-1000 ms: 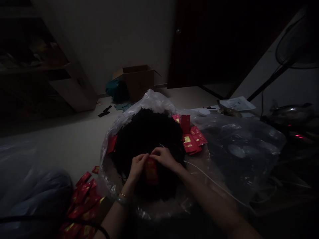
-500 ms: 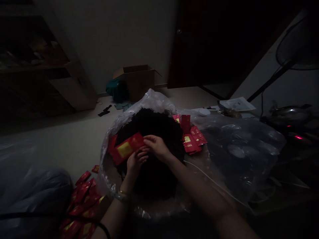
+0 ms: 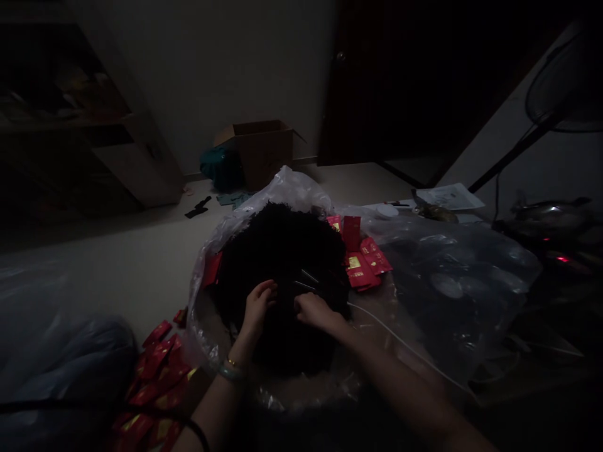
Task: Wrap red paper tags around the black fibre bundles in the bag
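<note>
My left hand (image 3: 260, 306) hovers over the left part of a dark, shredded-looking heap (image 3: 282, 242); its fingers are loosely bent and hold nothing visible. My right hand (image 3: 316, 311) is closed low against the heap, and whatever its fingers may grip is hidden in the dark. Just beyond it lie two thin shiny strips (image 3: 309, 275), whose kind I cannot make out. A clear plastic liner (image 3: 294, 182) rings the heap. Red packets (image 3: 362, 273) with gold print rest at its right edge, and one red packet (image 3: 212, 270) leans at its left edge.
A pile of red packets (image 3: 157, 376) lies on the floor at lower left, beside a dark plastic-covered bundle (image 3: 80, 364). A cardboard box (image 3: 264, 154) stands by the wall. More clear plastic (image 3: 452, 276) spreads at right, with a white cord (image 3: 405, 342) in front. A fan (image 3: 565, 88) stands upper right.
Both hands pinched a red packet, then held it out at the left over the heap. Now that packet has left my hands, and my right hand has dropped back to the heap.
</note>
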Tool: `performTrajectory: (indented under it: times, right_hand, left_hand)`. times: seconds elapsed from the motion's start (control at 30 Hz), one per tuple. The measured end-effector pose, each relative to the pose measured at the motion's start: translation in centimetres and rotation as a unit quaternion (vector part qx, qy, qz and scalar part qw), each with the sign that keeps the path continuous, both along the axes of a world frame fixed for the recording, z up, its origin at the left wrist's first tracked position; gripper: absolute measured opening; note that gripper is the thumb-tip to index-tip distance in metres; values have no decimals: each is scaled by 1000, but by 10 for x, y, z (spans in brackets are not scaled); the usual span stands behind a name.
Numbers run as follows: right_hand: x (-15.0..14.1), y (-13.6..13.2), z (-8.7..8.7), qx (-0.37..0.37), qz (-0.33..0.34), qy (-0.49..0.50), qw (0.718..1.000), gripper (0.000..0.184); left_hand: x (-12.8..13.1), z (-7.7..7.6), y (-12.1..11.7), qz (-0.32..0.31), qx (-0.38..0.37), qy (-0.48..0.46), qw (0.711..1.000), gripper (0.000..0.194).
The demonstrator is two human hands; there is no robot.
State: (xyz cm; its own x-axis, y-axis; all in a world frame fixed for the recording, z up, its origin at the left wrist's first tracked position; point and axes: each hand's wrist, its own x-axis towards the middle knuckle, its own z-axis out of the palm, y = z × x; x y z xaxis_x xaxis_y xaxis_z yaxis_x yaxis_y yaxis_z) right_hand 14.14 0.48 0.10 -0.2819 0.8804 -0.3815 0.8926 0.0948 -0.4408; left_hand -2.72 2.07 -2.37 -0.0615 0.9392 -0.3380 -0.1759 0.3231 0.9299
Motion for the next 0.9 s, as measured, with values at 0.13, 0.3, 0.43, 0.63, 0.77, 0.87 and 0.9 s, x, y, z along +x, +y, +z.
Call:
performTrajectory:
  times: [0.13,0.3,0.43,0.63,0.77,0.87,0.9]
  right_hand:
    - [0,1,0,-19,42,70,996,19]
    - [34,16,3,96,-64,72,991,23]
    - [79,35,2,183,-210,-125,952,42]
    - [116,46,-19,63,-261,-213,939,51]
    - [119,46,-30,118,-267,-190,937,42]
    - [121,49,-35,185,-266,-127,938,52]
    - [122,50,-35,210,-267,-99,935,56]
  left_hand:
    - [1,-4,0,-38,57,115,991,32]
    - [8,2,-15,-249,227,377,863,43]
    - [12,8,-26,-393,244,527,713,87]
    - [14,10,-24,-379,251,560,693,54]
    - [14,7,-21,-355,282,525,721,39]
    - [13,2,-20,-327,291,483,758,39]
    - [12,0,-19,-316,293,465,774,39]
